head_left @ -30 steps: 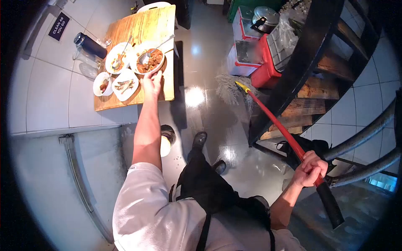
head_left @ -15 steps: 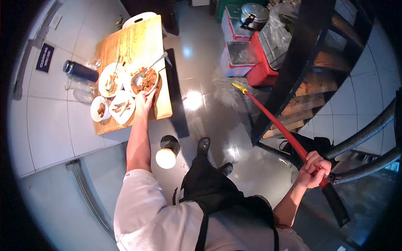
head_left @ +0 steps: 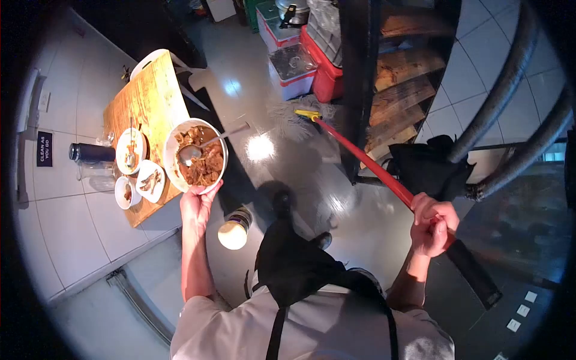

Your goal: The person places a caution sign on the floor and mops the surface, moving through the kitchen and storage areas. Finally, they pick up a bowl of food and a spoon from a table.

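Observation:
My left hand (head_left: 197,210) is closed on the near rim of a white bowl (head_left: 170,159), lifted by the table's right edge. Chunks of brown stewed meat (head_left: 210,161) fill it, and a metal serving spoon (head_left: 190,155) rests inside with its handle over the far right rim. My right hand (head_left: 433,225) wraps round the red handle of a mop (head_left: 366,159), just above its black grip. The mop's yellow clamp (head_left: 307,114) and grey strings are down on the floor, beside the coolers.
On the wooden table (head_left: 147,90) stand a plate with food (head_left: 137,143), a square dish (head_left: 157,187), a small bowl (head_left: 122,200) and a dark bottle (head_left: 93,152). Coolers (head_left: 294,71) sit near wooden stairs (head_left: 403,75). A round pale-topped object (head_left: 232,235) is below my left forearm.
My left hand has lifted the bowl off the table and brought it nearer me. The view has turned right. My right hand keeps its hold on the mop.

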`<state>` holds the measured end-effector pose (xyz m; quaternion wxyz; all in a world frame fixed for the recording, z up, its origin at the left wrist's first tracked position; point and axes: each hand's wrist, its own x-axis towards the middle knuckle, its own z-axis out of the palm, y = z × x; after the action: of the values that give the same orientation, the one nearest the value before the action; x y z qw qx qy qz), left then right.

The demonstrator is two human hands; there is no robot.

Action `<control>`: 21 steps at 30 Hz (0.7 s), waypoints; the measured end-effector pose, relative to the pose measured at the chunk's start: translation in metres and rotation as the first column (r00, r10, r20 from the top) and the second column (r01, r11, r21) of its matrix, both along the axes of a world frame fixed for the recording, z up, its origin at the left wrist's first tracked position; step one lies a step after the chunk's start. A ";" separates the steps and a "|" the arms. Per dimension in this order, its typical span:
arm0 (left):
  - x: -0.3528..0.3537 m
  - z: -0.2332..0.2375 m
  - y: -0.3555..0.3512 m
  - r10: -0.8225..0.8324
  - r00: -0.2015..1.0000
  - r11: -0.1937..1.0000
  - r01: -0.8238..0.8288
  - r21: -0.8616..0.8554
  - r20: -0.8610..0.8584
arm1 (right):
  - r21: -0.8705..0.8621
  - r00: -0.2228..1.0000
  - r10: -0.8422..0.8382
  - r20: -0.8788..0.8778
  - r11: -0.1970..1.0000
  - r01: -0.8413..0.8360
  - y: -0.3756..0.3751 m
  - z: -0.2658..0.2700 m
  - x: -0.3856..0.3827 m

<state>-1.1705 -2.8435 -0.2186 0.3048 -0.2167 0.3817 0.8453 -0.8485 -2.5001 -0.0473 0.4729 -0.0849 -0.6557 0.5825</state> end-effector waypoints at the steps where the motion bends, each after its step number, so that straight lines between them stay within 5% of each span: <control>1: 0.016 0.013 0.005 -0.015 1.000 1.000 0.015 0.003 0.022 | -0.004 1.000 0.022 0.014 1.000 -0.022 0.000 0.012 0.009; 7: 0.083 0.048 0.012 -0.159 0.987 0.987 0.159 -0.017 -0.017 | -0.098 0.995 0.070 0.075 0.993 -0.062 0.014 0.077 0.034; 9: 0.098 0.057 0.014 -0.180 0.983 0.982 0.177 -0.064 -0.046 | -0.170 0.981 0.193 0.017 0.967 -0.188 0.040 0.090 0.031; 12: 0.110 0.063 0.014 -0.201 0.980 0.976 0.201 -0.081 0.000 | -0.355 0.984 -0.153 0.086 0.919 0.174 0.073 0.094 -0.034; 13: 0.114 0.065 0.014 -0.230 0.972 0.970 0.224 -0.096 -0.057 | -0.209 0.939 -0.318 0.131 0.917 0.340 0.101 0.085 -0.055; 14: 0.116 0.065 0.014 -0.232 0.971 0.969 0.226 -0.096 -0.053 | 0.121 0.757 -0.631 0.171 0.776 0.619 0.127 0.075 -0.076; 15: 0.118 0.064 0.015 -0.234 0.971 0.968 0.229 -0.098 -0.047 | 0.216 0.705 -0.708 0.048 0.697 0.684 0.144 0.068 -0.093; 17: 0.122 0.077 0.021 -0.254 0.964 0.965 0.246 -0.090 -0.085 | 0.278 0.661 -0.747 0.074 0.652 0.705 0.180 0.023 -0.109; 21: 0.112 0.070 0.018 -0.278 0.960 0.959 0.276 -0.061 -0.022 | 0.130 0.554 -0.803 0.217 0.587 0.799 0.157 -0.020 -0.097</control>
<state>-1.0586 -2.8256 -0.1486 0.4080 -0.1567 0.4371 0.7861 -0.9458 -2.3436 -0.0677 0.5988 -0.4434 -0.6041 0.2826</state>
